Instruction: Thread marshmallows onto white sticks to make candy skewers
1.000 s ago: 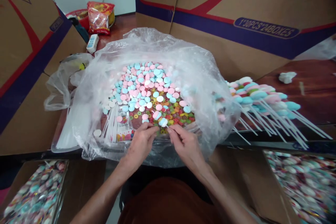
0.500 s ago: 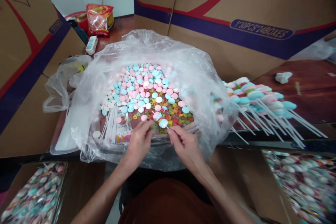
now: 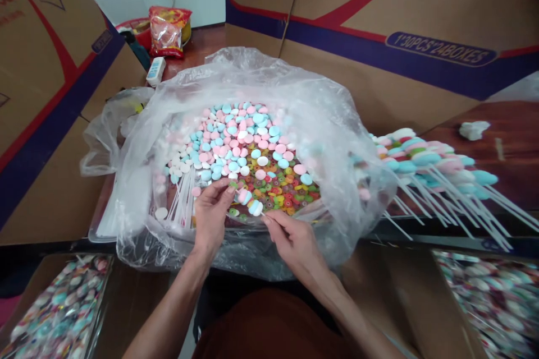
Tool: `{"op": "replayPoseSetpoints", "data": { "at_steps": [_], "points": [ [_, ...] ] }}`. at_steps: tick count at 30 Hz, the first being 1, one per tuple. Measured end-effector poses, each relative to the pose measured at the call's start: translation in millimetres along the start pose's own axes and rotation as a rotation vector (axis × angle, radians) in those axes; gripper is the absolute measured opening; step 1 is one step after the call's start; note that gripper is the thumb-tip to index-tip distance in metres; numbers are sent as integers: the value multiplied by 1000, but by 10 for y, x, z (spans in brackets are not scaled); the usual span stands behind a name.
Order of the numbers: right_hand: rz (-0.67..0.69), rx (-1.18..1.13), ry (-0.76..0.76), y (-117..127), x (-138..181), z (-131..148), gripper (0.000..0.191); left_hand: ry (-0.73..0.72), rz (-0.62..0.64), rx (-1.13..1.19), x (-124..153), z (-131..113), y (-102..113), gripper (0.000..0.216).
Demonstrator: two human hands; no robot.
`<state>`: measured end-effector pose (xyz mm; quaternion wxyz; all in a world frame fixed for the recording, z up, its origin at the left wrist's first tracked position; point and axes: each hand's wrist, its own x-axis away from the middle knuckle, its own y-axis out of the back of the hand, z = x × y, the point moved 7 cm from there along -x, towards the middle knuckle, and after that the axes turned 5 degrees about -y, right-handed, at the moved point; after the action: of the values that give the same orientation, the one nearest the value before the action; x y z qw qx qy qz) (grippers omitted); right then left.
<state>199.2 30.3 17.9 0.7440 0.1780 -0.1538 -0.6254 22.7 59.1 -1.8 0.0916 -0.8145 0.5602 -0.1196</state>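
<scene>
My right hand pinches a thin white stick that carries a blue-white candy disc and a pink one. My left hand is pinched on a small green ring candy right at the stick's far tip. Both hands are over the near edge of a clear plastic bag that holds several pink, blue and white candy discs, small coloured ring candies and a bundle of bare white sticks.
A pile of finished candy skewers lies on the brown table to the right. Large cardboard boxes stand behind and to the left. Wrapped packs of candy lie at the lower left and lower right. A red snack bag sits at the back.
My left hand left the stick, reached a little forward and now pinches a green ring candy at the stick's tip. The right hand shifted the skewer slightly left and down.
</scene>
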Motion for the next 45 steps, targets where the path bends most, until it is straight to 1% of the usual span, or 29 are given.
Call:
{"op": "replayPoseSetpoints", "data": {
  "at_steps": [5,8,14,18,21,24,28,31,33,36,39,40,42,44,45],
  "points": [
    [-41,62,-24,12,-13,-41,29,-84,11,-103,21,-2,11,21],
    [-17,70,-21,-5,-22,-45,30,-100,5,-125,9,41,54,17],
    [36,103,60,-10,-33,26,32,20,67,-9,-33,142,46,20],
    [28,115,49,-1,-37,35,31,67,75,-18,-21,128,24,26],
    [16,91,72,-19,-30,34,31,132,75,-14,0,126,7,34],
    [-17,60,94,-37,-18,12,29,189,123,-7,30,126,-39,39],
    [-45,38,100,-80,-14,5,29,164,178,-50,73,129,-84,38],
    [-74,60,96,-103,-36,39,30,189,190,-45,121,191,-109,37],
    [-76,70,77,-119,-62,51,30,179,187,-46,140,203,-124,35],
    [-30,23,35,-143,-96,30,32,119,175,-89,118,147,-132,35],
    [-29,-31,-32,-93,-98,-61,33,28,123,-232,-5,24,-60,31],
    [-49,-39,-55,-56,-93,-102,33,-36,94,-323,-72,-45,-14,29],
    [-90,-49,-91,17,-78,-182,34,-225,39,-576,-218,-218,69,23],
    [-107,-61,-111,59,-63,-246,35,-425,38,-865,-347,-357,86,22],
    [-109,-67,-118,65,-57,-271,35,-493,63,-987,-405,-384,77,24]
  ]
}}
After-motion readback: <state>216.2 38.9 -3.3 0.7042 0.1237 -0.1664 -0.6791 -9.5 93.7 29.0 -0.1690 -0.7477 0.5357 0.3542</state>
